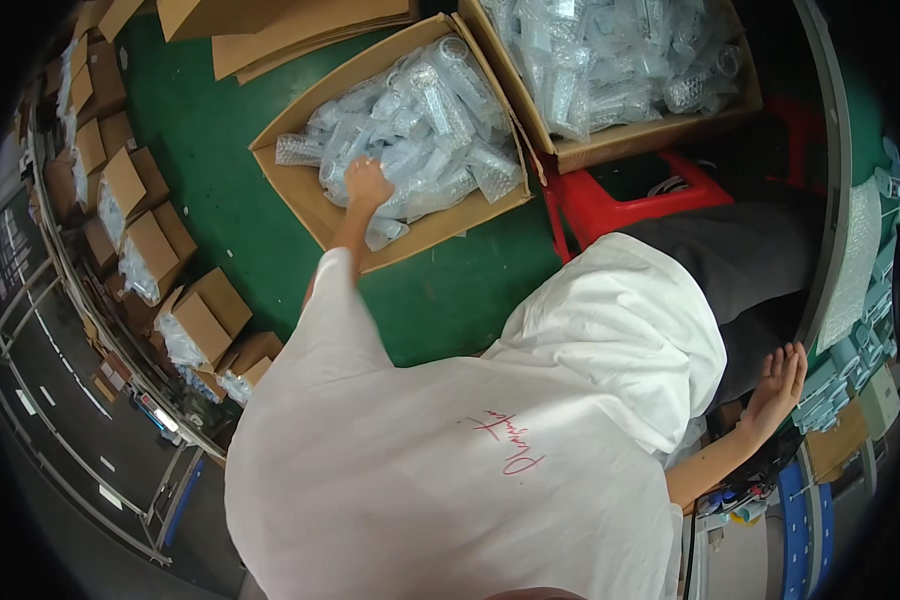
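My left arm stretches into an open cardboard box (300, 205) heaped with clear bubble-wrapped packages (425, 120). In it my left hand (368, 182) is closed, its fingers curled down onto a bubble-wrapped package at the near left of the heap; the fingertips are hidden. Out to the right, my right hand (776, 388) is open, fingers stretched out, and holds nothing. It lies by the curved edge of a worktable (828, 250), where a sheet of bubble wrap (855, 265) and several grey-blue plastic parts (838, 385) lie.
A second cardboard box (660, 135) full of wrapped packages adjoins the first. Below it stands a red plastic stool (635, 205). Flat cardboard (310, 35) lies at the far side. Several open cartons (150, 240) line the left of the green floor (220, 150), beside a metal-framed line (45, 290).
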The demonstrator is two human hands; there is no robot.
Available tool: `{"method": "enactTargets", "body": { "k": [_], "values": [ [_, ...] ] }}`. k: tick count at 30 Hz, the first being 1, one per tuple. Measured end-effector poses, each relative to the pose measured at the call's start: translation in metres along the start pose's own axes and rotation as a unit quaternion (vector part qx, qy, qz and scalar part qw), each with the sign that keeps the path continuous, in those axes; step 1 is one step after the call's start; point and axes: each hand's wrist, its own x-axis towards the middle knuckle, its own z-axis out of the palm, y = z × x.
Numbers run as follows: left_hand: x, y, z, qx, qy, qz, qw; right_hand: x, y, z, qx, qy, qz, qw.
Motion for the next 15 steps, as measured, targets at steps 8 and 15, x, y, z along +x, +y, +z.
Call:
{"method": "enactTargets", "body": {
  "k": [8,15],
  "values": [
    [-0.096,0.011,-0.173,-0.208,0.240,0.141,0.938,-0.026,-0.022,0.144,-0.084,-0.211,-0.031,0.973],
    [-0.170,0.187,-0.292,-0.352,0.469,0.350,0.730,-0.087,-0.015,0.214,0.080,-0.521,0.139,0.838]
  ]
}}
